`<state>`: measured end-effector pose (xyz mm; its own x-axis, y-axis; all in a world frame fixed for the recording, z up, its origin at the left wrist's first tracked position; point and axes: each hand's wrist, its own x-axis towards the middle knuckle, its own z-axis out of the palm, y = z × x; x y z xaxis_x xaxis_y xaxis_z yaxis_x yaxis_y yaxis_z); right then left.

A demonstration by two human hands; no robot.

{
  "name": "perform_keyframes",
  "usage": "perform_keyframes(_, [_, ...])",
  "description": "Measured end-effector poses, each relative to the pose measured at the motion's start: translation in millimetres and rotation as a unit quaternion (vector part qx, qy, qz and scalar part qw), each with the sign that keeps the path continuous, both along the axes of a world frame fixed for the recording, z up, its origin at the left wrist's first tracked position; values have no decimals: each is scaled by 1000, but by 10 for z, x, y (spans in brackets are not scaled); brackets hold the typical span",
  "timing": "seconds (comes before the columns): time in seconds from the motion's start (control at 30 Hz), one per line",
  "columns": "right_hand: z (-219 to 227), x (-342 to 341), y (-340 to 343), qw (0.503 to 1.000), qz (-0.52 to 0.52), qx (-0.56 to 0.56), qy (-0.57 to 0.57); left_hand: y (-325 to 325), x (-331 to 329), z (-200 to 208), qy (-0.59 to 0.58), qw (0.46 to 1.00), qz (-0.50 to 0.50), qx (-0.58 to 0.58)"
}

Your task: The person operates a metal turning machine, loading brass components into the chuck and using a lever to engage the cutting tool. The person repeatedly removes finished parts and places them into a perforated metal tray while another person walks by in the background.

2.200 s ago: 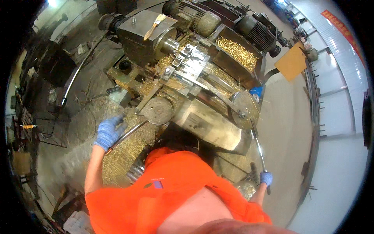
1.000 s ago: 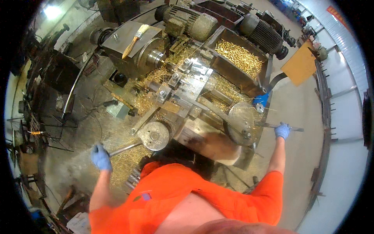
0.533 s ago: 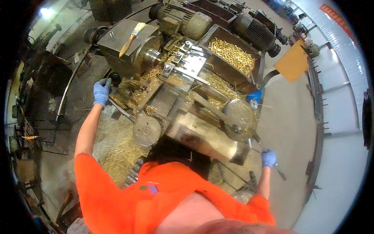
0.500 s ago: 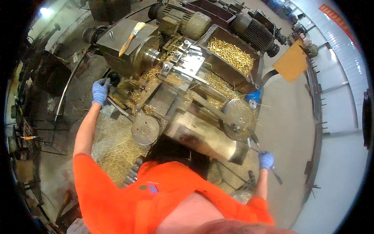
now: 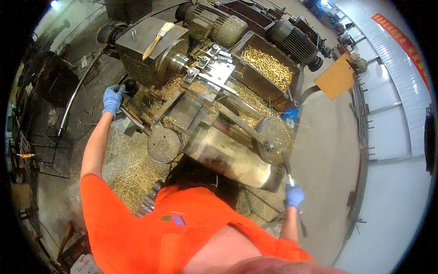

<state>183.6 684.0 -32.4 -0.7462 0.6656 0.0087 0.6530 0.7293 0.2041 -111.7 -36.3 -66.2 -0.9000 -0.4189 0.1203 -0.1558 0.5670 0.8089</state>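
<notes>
My left hand [image 5: 112, 99], in a blue glove, is closed around a dark lever beside a black round knob [image 5: 131, 87] at the machine's left. My right hand [image 5: 294, 195], gloved alike and slightly blurred, grips a metal handle bar [image 5: 286, 166] that reaches up to the right handwheel [image 5: 273, 140]. Another round wheel [image 5: 163, 144] with a rod sits at the front left. Between my hands stands the lathe, its spindle chuck [image 5: 179, 62] facing a bright tool block [image 5: 214, 68]. Brass-coloured shavings cover much of its bed.
A wooden-handled brush [image 5: 157, 41] lies on the headstock [image 5: 137, 39]. Behind the tool block, a metal tray [image 5: 292, 93] holds many small brass pieces [image 5: 267, 64]. Motors [image 5: 294, 39] stand behind, and a tan board [image 5: 335, 77] juts out at right. Shavings [image 5: 130, 178] litter the floor.
My right hand has swung the handle bar left and downward around the right handwheel. My left hand stays by the black knob. The whole view has shifted slightly.
</notes>
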Motion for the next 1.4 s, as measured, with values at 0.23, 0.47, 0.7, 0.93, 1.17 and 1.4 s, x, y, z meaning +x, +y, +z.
perform_keyframes(0.23, [17,-1091,897,997,15,76,-28,145,51,-67,-26,1000,12,10])
perform_keyframes(0.47, [496,-1448,610,970,194,120,81,-359,262,-132,-68,976,-93,184])
perform_keyframes(0.7, [613,-872,348,959,208,44,187,-343,537,-288,-312,834,-212,-402])
perform_keyframes(0.93, [767,-1143,-388,936,207,-163,232,117,833,-858,-130,967,52,-211])
perform_keyframes(1.17, [1301,-2704,-1937,801,483,-314,164,-487,601,-869,-246,879,-174,-370])
perform_keyframes(1.4, [1146,-3460,-2462,797,518,-310,-20,-581,736,-587,-266,884,-164,-348])
